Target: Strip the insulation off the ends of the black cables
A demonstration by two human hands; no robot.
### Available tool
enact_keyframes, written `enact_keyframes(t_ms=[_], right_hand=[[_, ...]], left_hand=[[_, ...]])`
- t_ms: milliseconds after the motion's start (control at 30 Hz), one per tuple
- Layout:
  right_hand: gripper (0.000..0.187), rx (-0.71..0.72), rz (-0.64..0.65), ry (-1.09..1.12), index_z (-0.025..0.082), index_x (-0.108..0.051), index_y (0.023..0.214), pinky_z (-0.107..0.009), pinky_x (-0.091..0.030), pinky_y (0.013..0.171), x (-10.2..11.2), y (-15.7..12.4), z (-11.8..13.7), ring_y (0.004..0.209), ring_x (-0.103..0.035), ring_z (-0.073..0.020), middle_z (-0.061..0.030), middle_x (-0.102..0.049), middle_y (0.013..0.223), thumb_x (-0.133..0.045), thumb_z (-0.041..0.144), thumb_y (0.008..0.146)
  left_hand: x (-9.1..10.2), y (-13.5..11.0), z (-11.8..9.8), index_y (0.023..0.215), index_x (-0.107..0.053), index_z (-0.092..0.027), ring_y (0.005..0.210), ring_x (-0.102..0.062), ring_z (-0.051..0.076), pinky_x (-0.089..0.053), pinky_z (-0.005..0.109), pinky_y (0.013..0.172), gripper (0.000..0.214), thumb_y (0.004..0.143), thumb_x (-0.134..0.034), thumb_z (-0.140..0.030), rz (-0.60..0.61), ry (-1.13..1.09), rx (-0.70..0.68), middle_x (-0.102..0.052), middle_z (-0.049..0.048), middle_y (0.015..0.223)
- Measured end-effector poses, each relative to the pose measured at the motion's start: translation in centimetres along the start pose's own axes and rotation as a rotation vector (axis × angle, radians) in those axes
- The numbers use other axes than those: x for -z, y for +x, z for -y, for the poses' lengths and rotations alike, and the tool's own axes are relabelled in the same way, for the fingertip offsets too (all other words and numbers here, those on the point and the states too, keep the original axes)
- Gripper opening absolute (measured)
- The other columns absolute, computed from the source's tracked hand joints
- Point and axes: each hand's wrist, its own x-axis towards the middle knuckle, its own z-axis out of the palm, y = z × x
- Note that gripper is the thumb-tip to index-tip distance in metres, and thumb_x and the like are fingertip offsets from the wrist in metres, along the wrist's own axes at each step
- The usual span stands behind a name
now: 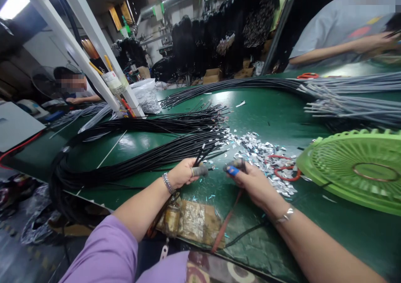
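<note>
My left hand (188, 172) is closed on a few black cables (200, 153), with grey wrapping round its thumb. A stripped cable end (211, 168) sticks out past that thumb toward the right. Across a small gap, my right hand (250, 176) is closed, blue tape round a finger or thumb; what dark thing it pinches is blurred. A long bundle of black cables (150, 155) lies left of my hands, and a second black bundle (163, 122) lies behind it. Silvery and white scraps (253, 145) are scattered beyond my right hand, beside red-handled scissors or pliers (286, 173).
A green plastic fan grille or basket (354, 170) stands at right. Grey cables (344, 101) lie behind it. White posts (94, 36) rise at left, near a clear plastic bag (145, 95). A co-worker (338, 28) sits across the green table (266, 116); another person is far left.
</note>
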Motion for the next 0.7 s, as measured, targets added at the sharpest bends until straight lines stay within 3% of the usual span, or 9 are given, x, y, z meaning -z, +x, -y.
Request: enact_keyframes(t_ms=[100, 267, 433, 533, 700], right_hand=[[0.029, 0.130, 0.102, -0.181, 0.020, -0.055, 0.068, -0.025, -0.036, 0.049, -0.8, -0.5, -0.2, 0.053, -0.044, -0.0127, 0.0008, -0.056, 0.061, -0.066, 0.047, 0.069], [0.027, 0.287, 0.061, -0.453, 0.021, -0.050, 0.060, -0.026, -0.035, 0.051, -1.4, -1.3, -0.2, 0.054, -0.042, -0.0135, 0.0019, -0.049, 0.056, -0.053, 0.039, 0.079], [0.022, 0.349, 0.068, -0.530, 0.022, -0.044, 0.057, -0.026, -0.031, 0.050, -0.8, -1.4, 0.7, 0.053, -0.040, -0.0134, 0.0021, -0.047, 0.055, -0.053, 0.030, 0.075], [0.029, 0.253, 0.169, -0.372, 0.021, -0.043, 0.053, -0.026, -0.032, 0.051, -0.6, -1.5, 1.1, 0.054, -0.040, -0.0131, 0.0024, -0.047, 0.053, -0.060, 0.037, 0.070], [0.035, -0.191, 0.546, 0.185, 0.020, -0.050, 0.062, -0.022, -0.023, 0.040, -1.5, -1.9, 0.5, 0.041, -0.029, -0.0072, 0.0031, -0.051, 0.051, -0.069, 0.049, 0.058]], left_hand=[[-0.1, 0.0, 0.0, 0.071, -0.050, -0.015, 0.031, -0.022, 0.001, -0.013, 0.017, 0.033, 0.050, 0.061, -0.071, -0.059, 0.016, 0.021, 0.015, -0.034, -0.0106, 0.039], [-0.4, 0.3, -0.1, 0.062, -0.051, -0.013, 0.045, -0.032, 0.004, -0.027, 0.018, 0.043, 0.047, 0.058, -0.076, -0.053, 0.062, 0.100, -0.092, -0.040, -0.0071, 0.049], [-0.3, 0.3, -0.2, 0.063, -0.055, -0.013, 0.059, -0.040, 0.008, -0.039, 0.022, 0.060, 0.045, 0.060, -0.074, -0.053, 0.083, 0.184, -0.149, -0.048, -0.0036, 0.060], [0.0, 0.2, 0.0, 0.068, -0.060, -0.013, 0.064, -0.045, 0.011, -0.041, 0.024, 0.066, 0.045, 0.062, -0.072, -0.056, 0.153, 0.223, -0.142, -0.054, -0.0016, 0.066], [0.8, 0.2, 0.9, 0.077, -0.062, -0.012, 0.059, -0.044, 0.010, -0.041, 0.023, 0.060, 0.052, 0.060, -0.071, -0.060, 0.419, 0.163, -0.090, -0.054, -0.0013, 0.065]])
